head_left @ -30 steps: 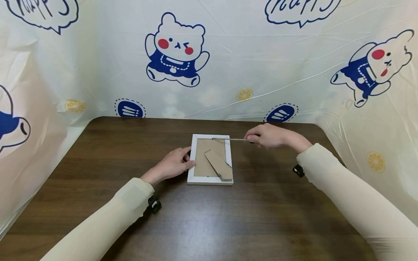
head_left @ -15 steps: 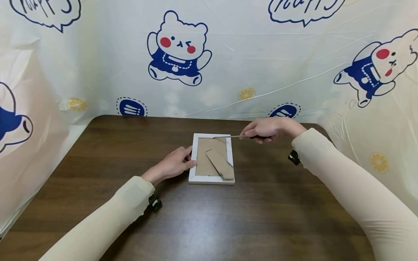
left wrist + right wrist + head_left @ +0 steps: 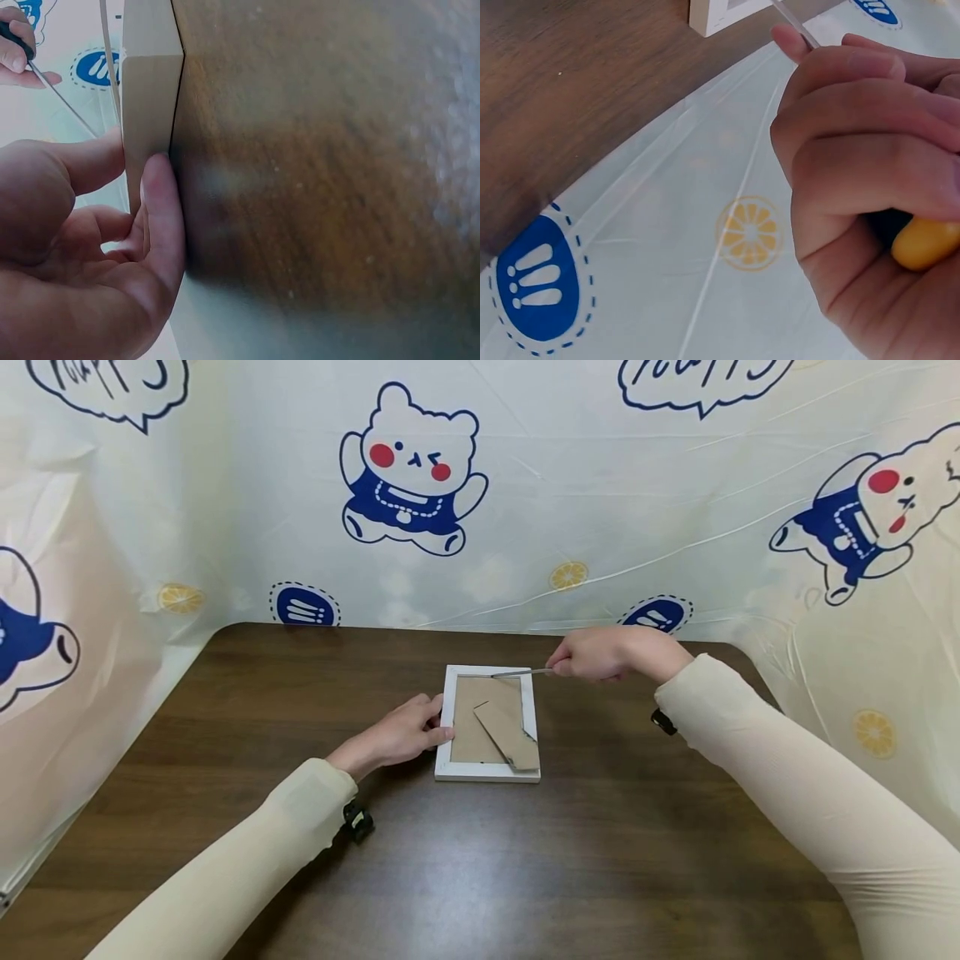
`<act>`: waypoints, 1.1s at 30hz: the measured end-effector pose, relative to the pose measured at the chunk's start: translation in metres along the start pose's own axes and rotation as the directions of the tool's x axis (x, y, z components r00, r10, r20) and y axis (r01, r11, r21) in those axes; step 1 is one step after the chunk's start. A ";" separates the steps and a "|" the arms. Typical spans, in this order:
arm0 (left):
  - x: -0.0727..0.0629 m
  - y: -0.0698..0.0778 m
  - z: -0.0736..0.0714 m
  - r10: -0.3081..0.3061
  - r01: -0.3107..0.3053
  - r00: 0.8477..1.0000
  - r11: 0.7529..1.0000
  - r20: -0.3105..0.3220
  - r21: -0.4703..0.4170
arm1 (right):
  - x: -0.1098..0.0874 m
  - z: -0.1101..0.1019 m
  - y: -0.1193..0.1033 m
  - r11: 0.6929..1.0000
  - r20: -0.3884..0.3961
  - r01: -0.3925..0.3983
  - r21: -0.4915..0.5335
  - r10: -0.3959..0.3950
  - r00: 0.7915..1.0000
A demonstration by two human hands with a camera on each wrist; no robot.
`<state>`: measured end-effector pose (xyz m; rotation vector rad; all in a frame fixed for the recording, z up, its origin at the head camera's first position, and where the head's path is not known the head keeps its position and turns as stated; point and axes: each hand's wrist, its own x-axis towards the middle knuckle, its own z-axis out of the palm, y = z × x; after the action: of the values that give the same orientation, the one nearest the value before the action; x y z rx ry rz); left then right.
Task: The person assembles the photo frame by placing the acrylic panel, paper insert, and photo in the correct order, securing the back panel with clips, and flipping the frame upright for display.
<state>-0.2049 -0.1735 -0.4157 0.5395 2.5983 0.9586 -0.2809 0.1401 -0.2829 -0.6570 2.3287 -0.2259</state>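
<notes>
A white picture frame (image 3: pixel 441 767) lies face down on the brown table, its tan backing board (image 3: pixel 467 697) showing. The slanted stand flap (image 3: pixel 508 737) is at the board's lower right. My left hand (image 3: pixel 401 732) holds the frame's left edge, thumb on top and fingers against the side, as the left wrist view shows. In my right hand (image 3: pixel 600 653) is a screwdriver (image 3: pixel 525 672), its thin metal shaft reaching over the frame's top right to the board's upper edge. The right wrist view shows curled fingers round its handle, whose yellow end (image 3: pixel 926 244) peeks out; the tip's contact is too small to tell.
The dark wooden table (image 3: pixel 480 868) ends behind the frame at a pale printed curtain (image 3: pixel 525 510) with cartoon bears. That curtain also hangs along the left and right sides. A black wrist device (image 3: pixel 357 821) sits at the left cuff.
My right hand has risen a little and tilted, so the screwdriver's shaft slopes down more to the board. My left hand still holds the frame in place. The head view has shifted slightly.
</notes>
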 end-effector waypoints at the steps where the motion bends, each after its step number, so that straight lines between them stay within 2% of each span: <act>1: 0.000 0.000 0.000 -0.001 0.001 1.000 1.000 0.003 -0.003 | 0.000 0.000 -0.002 1.000 -0.001 0.005 -0.024 -0.005 1.000; 5: 0.000 -0.001 -0.001 -0.010 0.011 1.000 1.000 0.012 -0.023 | 0.002 0.000 -0.008 0.996 -0.001 0.017 -0.082 -0.017 1.000; 8: 0.000 -0.003 0.000 -0.013 0.013 1.000 0.999 0.013 -0.033 | 0.003 -0.003 -0.008 0.997 0.007 0.019 -0.068 -0.019 1.000; 10: 0.000 -0.004 0.001 -0.013 0.014 1.000 0.999 0.013 -0.038 | 0.003 -0.005 -0.004 1.000 0.026 0.020 0.007 -0.020 0.999; 12: 0.000 -0.005 0.002 -0.009 0.010 1.000 0.999 0.013 -0.037 | 0.003 -0.006 0.002 0.992 0.059 0.004 0.124 -0.011 0.998; 14: 0.000 -0.004 0.002 -0.010 0.010 1.000 0.999 0.012 -0.035 | 0.003 -0.006 0.010 0.965 0.108 -0.024 0.259 -0.004 0.994; 16: 0.000 -0.003 0.002 -0.008 0.009 1.000 0.999 0.013 -0.037 | 0.003 -0.006 0.016 0.935 0.150 -0.052 0.352 -0.002 0.989; 19: 0.001 0.000 0.000 -0.002 0.003 1.000 0.999 0.016 -0.032 | 0.003 -0.003 0.023 0.910 0.190 -0.082 0.407 0.004 0.982; 22: 0.001 0.001 -0.001 0.006 -0.006 1.000 0.999 0.014 -0.032 | 0.002 0.002 0.022 0.913 0.183 -0.083 0.399 0.009 0.983; 24: 0.001 0.001 -0.001 0.010 -0.010 1.000 0.999 0.013 -0.037 | 0.001 0.006 0.020 0.928 0.163 -0.063 0.368 0.003 0.987; 30: 0.002 0.001 0.000 0.009 -0.008 1.000 0.999 0.020 -0.037 | -0.001 0.023 0.013 0.980 0.076 -0.022 0.199 0.006 0.997; 33: 0.001 0.000 0.000 0.013 -0.012 1.000 0.999 0.020 -0.033 | -0.001 0.033 0.011 0.992 0.031 -0.020 0.122 0.016 0.999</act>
<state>-0.2060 -0.1729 -0.4156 0.5546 2.5597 0.9930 -0.2623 0.1504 -0.3107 -0.5745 2.2706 -0.3449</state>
